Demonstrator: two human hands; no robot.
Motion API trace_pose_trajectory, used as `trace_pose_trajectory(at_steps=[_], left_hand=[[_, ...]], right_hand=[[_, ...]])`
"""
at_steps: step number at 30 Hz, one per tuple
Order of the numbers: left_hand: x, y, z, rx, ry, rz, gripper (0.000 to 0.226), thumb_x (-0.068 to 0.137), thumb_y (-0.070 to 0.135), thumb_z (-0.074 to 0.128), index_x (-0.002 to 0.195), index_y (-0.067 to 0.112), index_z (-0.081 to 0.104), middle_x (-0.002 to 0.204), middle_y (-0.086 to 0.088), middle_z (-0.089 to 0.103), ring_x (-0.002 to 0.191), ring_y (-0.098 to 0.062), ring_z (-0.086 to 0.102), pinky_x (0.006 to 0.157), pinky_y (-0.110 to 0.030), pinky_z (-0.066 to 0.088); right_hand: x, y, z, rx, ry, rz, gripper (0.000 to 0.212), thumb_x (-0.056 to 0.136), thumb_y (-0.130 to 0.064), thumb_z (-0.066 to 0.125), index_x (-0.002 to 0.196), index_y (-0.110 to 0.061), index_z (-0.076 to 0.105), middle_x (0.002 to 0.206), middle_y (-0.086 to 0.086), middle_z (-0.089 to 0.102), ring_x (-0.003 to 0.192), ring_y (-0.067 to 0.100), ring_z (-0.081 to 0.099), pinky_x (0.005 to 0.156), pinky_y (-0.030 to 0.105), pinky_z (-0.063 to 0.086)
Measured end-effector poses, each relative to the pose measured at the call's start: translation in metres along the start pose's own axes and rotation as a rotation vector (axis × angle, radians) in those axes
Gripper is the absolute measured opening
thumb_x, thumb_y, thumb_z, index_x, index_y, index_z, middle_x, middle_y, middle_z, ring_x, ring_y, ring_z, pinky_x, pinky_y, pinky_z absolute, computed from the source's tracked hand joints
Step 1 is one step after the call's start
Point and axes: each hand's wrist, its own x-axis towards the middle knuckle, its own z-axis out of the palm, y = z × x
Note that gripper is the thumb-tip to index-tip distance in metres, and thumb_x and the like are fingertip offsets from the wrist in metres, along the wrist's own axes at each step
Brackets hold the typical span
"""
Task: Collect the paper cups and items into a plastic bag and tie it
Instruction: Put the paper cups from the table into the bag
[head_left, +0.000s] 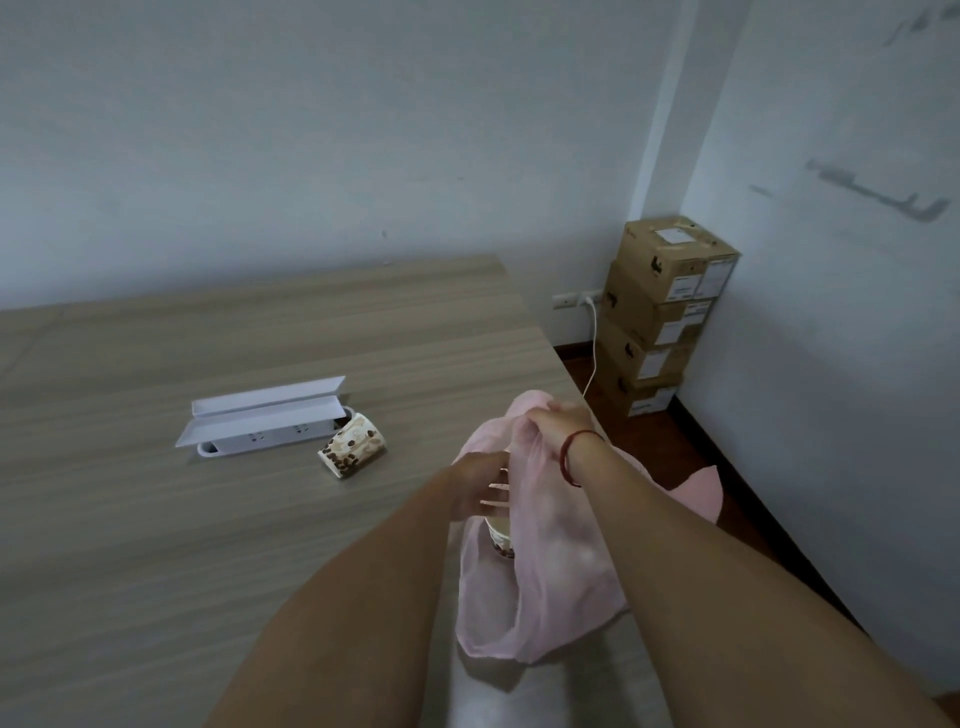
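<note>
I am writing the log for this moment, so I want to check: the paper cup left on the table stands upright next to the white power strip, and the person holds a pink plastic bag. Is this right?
Not quite. In the head view the paper cup lies on its side on the table, not upright. The rest holds: it is next to the white power strip, and the right hand holds the pink plastic bag.

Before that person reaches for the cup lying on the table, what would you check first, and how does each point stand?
1. Pink plastic bag held up by right hand: ok.
2. Bag mouth open wide enough: cannot tell.
3. Cup in the bag fully inside: ok.
4. Left hand free to reach: cannot tell, fingers at the bag.
5. Paper cup on the table reachable: ok, on its side beside the white power strip.
</note>
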Motion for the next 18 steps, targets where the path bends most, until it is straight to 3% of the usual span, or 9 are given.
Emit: trace_pose_trajectory(at_steps=[3, 6, 8, 11, 13, 15, 18], left_hand=[[0.013, -0.002, -0.027, 0.023, 0.231, 0.066, 0.012, 0.09, 0.021, 0.054, 0.083, 0.017, 0.063, 0.075, 0.003, 0.065, 0.057, -0.01, 0.063, 0.063, -0.025, 0.044], [0.03, -0.005, -0.062, 0.119, 0.515, 0.174, 0.02, 0.09, 0.011, 0.05, 0.075, 0.007, 0.062, 0.078, -0.011, 0.063, 0.07, -0.022, 0.058, 0.058, -0.028, 0.041], [0.04, -0.009, -0.087, 0.285, 0.682, 0.188, 0.023, 0.089, 0.013, 0.052, 0.09, -0.002, 0.069, 0.094, -0.02, 0.069, 0.089, -0.029, 0.064, 0.075, -0.033, 0.049], [0.047, -0.014, -0.119, 0.411, 0.785, 0.142, 0.044, 0.086, 0.021, 0.059, 0.128, 0.006, 0.058, 0.13, -0.015, 0.06, 0.123, -0.03, 0.055, 0.103, -0.036, 0.043], [0.053, -0.016, -0.138, 0.506, 0.856, 0.126, 0.048, 0.082, 0.021, 0.059, 0.128, 0.01, 0.055, 0.133, -0.015, 0.055, 0.126, -0.033, 0.051, 0.105, -0.042, 0.042], [0.064, -0.021, -0.158, 0.579, 0.893, 0.096, 0.05, 0.08, 0.021, 0.059, 0.127, 0.009, 0.051, 0.138, -0.016, 0.047, 0.129, -0.036, 0.046, 0.106, -0.046, 0.04], [0.073, -0.028, -0.177, 0.644, 0.844, 0.034, 0.067, 0.081, 0.027, 0.067, 0.14, 0.012, 0.039, 0.15, -0.015, 0.032, 0.139, -0.034, 0.033, 0.113, -0.046, 0.032]], right_hand=[[0.01, 0.0, 0.021, -0.031, -0.026, 0.02, 0.032, 0.088, -0.011, 0.053, 0.06, -0.02, 0.042, 0.063, -0.001, 0.046, 0.054, 0.013, 0.045, 0.05, 0.023, 0.041], [0.026, 0.004, 0.044, -0.081, -0.04, 0.055, 0.021, 0.079, -0.01, 0.056, 0.059, -0.012, 0.05, 0.069, 0.007, 0.056, 0.062, 0.02, 0.058, 0.059, 0.028, 0.052], [0.034, 0.007, 0.057, -0.055, -0.038, 0.072, 0.018, 0.078, -0.017, 0.059, 0.061, -0.01, 0.061, 0.066, 0.006, 0.063, 0.058, 0.018, 0.065, 0.057, 0.024, 0.057], [0.048, 0.013, 0.079, -0.134, -0.014, 0.08, 0.026, 0.085, -0.025, 0.049, 0.075, -0.011, 0.069, 0.058, 0.0, 0.061, 0.052, 0.015, 0.06, 0.044, 0.017, 0.042], [0.059, 0.016, 0.096, -0.181, -0.005, 0.078, 0.026, 0.088, -0.025, 0.044, 0.084, -0.009, 0.064, 0.07, 0.004, 0.063, 0.067, 0.022, 0.062, 0.053, 0.02, 0.044], [0.074, 0.023, 0.111, -0.191, -0.005, 0.102, 0.033, 0.088, -0.024, 0.044, 0.1, -0.002, 0.065, 0.096, 0.013, 0.069, 0.09, 0.029, 0.065, 0.071, 0.027, 0.053], [0.084, 0.031, 0.121, -0.202, 0.027, 0.107, 0.038, 0.088, -0.023, 0.048, 0.116, -0.003, 0.064, 0.115, 0.017, 0.067, 0.106, 0.032, 0.063, 0.093, 0.038, 0.053]])
